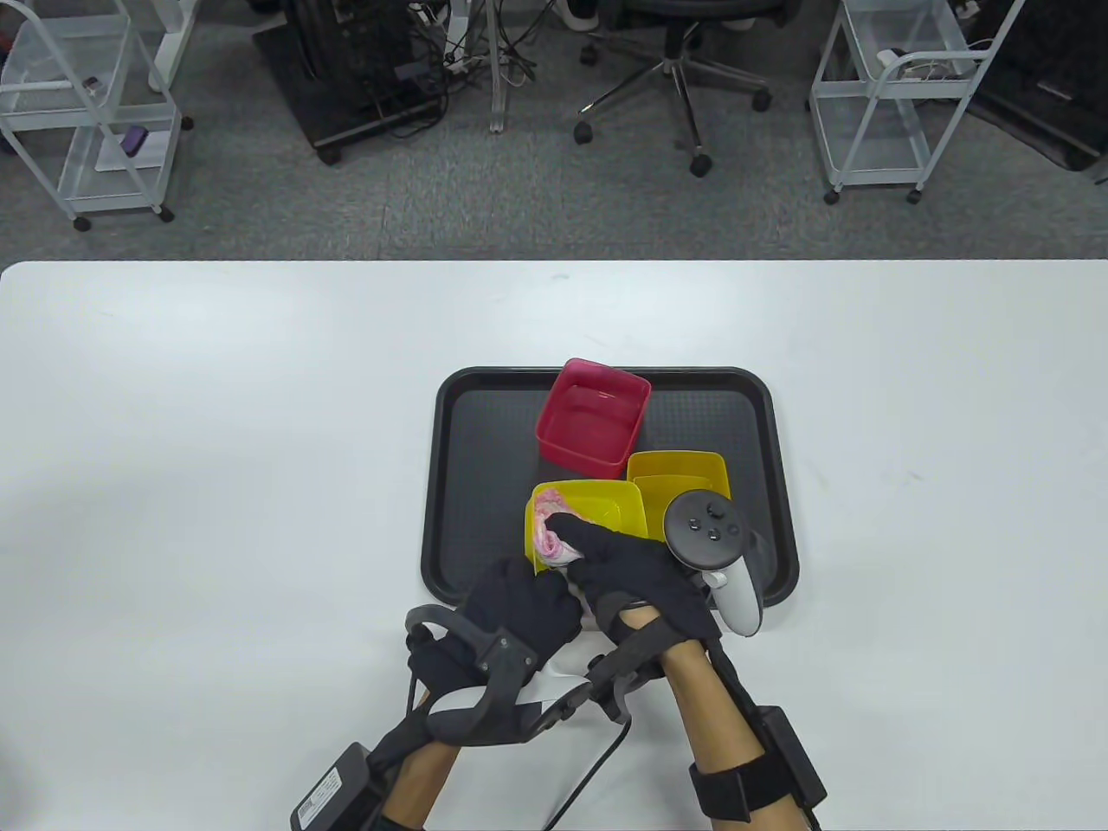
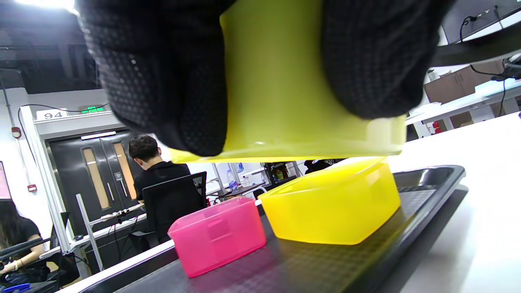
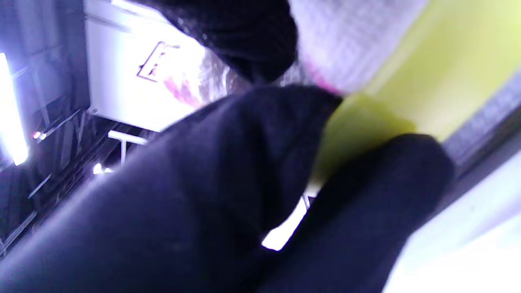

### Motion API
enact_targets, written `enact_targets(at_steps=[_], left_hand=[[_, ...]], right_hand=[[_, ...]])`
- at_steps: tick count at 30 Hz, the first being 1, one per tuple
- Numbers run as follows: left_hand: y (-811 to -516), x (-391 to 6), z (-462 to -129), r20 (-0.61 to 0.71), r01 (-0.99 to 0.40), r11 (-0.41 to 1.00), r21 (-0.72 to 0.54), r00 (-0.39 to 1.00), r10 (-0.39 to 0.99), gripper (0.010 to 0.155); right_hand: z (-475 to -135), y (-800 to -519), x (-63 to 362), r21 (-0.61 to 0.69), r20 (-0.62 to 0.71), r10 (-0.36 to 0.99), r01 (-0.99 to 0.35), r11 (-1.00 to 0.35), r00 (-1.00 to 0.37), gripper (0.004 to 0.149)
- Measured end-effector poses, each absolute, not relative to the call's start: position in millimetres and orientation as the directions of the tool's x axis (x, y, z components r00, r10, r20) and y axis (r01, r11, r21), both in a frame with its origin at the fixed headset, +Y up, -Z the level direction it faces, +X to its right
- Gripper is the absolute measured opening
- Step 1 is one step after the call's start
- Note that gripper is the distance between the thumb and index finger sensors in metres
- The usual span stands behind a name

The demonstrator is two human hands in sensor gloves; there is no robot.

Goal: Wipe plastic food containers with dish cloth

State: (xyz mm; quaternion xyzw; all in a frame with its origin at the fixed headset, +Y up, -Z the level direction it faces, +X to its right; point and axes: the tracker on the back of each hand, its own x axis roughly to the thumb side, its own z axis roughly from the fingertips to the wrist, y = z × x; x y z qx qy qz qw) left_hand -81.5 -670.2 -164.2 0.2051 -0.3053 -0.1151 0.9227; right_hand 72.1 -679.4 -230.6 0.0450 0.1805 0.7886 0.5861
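A yellow container [image 1: 597,512] is held tilted above the near part of the black tray [image 1: 485,485]. My left hand [image 1: 519,610] grips its near wall from below; in the left wrist view the fingers [image 2: 163,81] wrap the yellow container [image 2: 276,89]. My right hand [image 1: 628,571] presses a pink and white dish cloth [image 1: 550,528] into the container's left inner side. The cloth [image 3: 346,40] and the yellow wall [image 3: 427,81] show blurred in the right wrist view. A second yellow container [image 1: 679,480] and a pink container [image 1: 594,415] stand on the tray.
The tray lies at the middle of a white table [image 1: 216,476]. In the left wrist view the pink container [image 2: 217,234] and the second yellow container [image 2: 338,207] stand on the tray [image 2: 431,179]. Chairs and wire carts stand on the floor beyond the table.
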Motion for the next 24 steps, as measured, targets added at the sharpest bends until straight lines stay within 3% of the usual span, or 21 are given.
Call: enact_targets(at_steps=[3,5,9,14,17,21,24], left_hand=[[-673,-88,-167,0.512,0.123,0.888,0.443,0.778,-0.363,0.036],[-674,-93,-169,0.5,0.154,0.879,0.451,0.772,-0.392,0.036],[-675,-89,-165,0.508,0.152,0.882,0.447,0.768,-0.39,0.036],[-672,-82,-162,0.512,0.143,0.874,0.464,0.762,-0.397,0.036],[-671,-76,-158,0.532,0.111,0.877,0.467,0.757,-0.379,0.037],[-671,-71,-155,0.528,0.111,0.863,0.493,0.75,-0.398,0.037],[-668,-72,-154,0.533,0.072,0.872,0.484,0.766,-0.36,0.037]], right_hand=[[-231,-677,69,0.422,-0.058,0.879,-0.81,-0.408,-0.474,0.043],[-228,-674,63,0.42,0.056,0.771,-0.685,-0.595,-0.635,0.043],[-224,-665,49,0.375,0.171,0.624,-0.535,-0.757,-0.763,0.041],[-217,-659,38,0.143,0.328,0.307,-0.274,-0.951,-0.894,0.041],[-217,-661,37,-0.027,0.328,0.129,-0.146,-0.989,-0.936,0.042],[-220,-662,50,-0.036,0.273,0.328,-0.35,-0.936,-0.904,0.043],[-223,-664,66,0.063,0.147,0.711,-0.711,-0.7,-0.687,0.043]])
